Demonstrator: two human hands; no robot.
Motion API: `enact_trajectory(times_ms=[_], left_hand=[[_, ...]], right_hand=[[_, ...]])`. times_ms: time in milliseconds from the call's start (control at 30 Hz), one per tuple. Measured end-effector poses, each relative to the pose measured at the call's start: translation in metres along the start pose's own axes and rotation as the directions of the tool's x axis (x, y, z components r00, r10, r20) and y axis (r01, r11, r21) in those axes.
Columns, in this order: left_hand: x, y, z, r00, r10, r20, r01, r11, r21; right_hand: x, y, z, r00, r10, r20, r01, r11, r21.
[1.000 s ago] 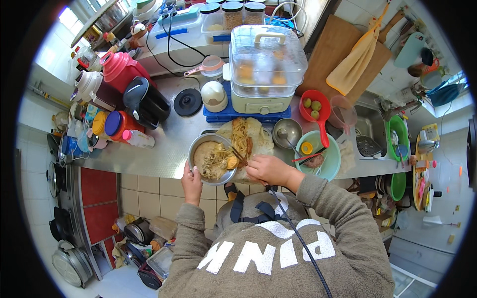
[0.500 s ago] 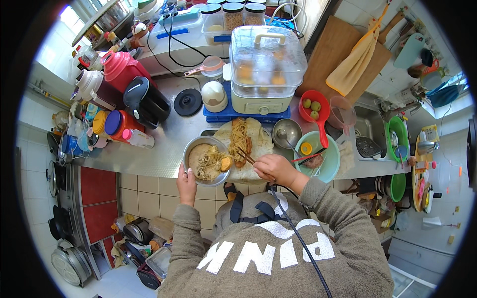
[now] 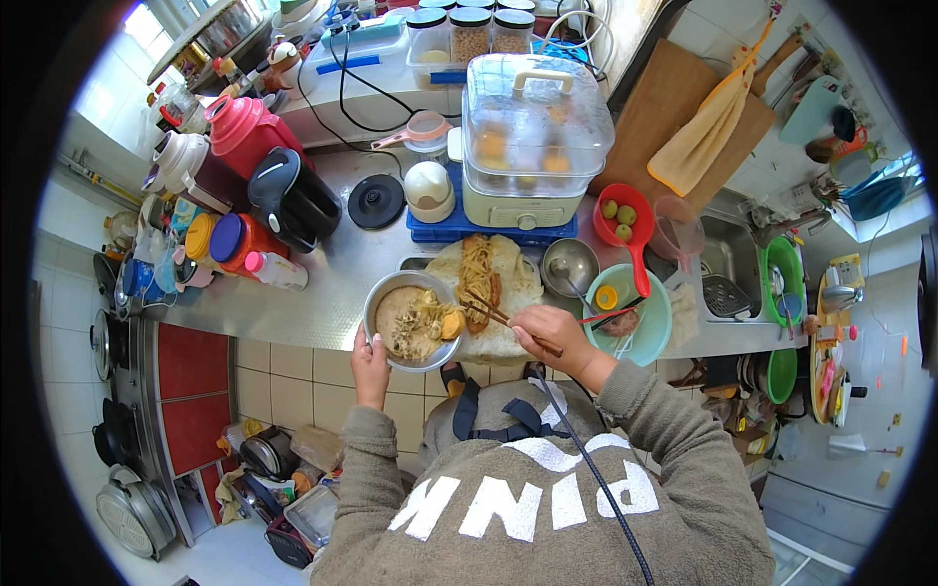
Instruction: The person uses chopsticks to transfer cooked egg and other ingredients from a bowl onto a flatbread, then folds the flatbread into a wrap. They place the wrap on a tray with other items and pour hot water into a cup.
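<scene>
My left hand (image 3: 369, 367) grips the rim of a metal bowl (image 3: 374, 303) holding beige and pale yellow food, with an orange lump at its right side. A pair of chopsticks (image 3: 496, 314) is held in my right hand (image 3: 553, 337). Their tips reach the shredded, yellow-brown filling (image 3: 478, 278), which lies in a strip along a flat, pale sheet of dough (image 3: 520, 285). Just beyond my right hand stand a small metal bowl with a ladle (image 3: 568, 269) and a pale green basin (image 3: 655, 327).
Behind the dough, a clear-lidded steamer (image 3: 532, 137) stands on a blue tray. A red strainer (image 3: 640, 210) holds round green fruit. To the left are a black kettle (image 3: 288, 200) and a black lid (image 3: 376, 202). A sink (image 3: 728, 249) lies at the right.
The chopsticks and my right hand have shifted slightly along the filling. My left hand still holds the bowl. The whole view has shifted a little.
</scene>
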State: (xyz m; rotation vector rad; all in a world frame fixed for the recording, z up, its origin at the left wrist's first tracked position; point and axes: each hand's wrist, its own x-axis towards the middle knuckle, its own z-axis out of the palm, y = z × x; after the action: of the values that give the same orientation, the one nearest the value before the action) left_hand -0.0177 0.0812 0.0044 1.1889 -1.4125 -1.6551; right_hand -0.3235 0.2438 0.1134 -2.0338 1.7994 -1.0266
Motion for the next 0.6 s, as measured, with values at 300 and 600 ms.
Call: enact_trajectory(times_ms=[300,600], left_hand=[[0.009,0.014,0.021,0.995,0.102,0.007,-0.102,0.994,-0.047],[0.015,0.027,0.033,0.994,0.057,0.094,-0.056,0.998,-0.009]], right_hand=[[0.027,-0.015,0.008,0.984,-0.166,0.064,0.167,0.986,-0.014],[0.037,-0.001,0.010,0.989,-0.147,0.011,0.148,0.989,-0.009]])
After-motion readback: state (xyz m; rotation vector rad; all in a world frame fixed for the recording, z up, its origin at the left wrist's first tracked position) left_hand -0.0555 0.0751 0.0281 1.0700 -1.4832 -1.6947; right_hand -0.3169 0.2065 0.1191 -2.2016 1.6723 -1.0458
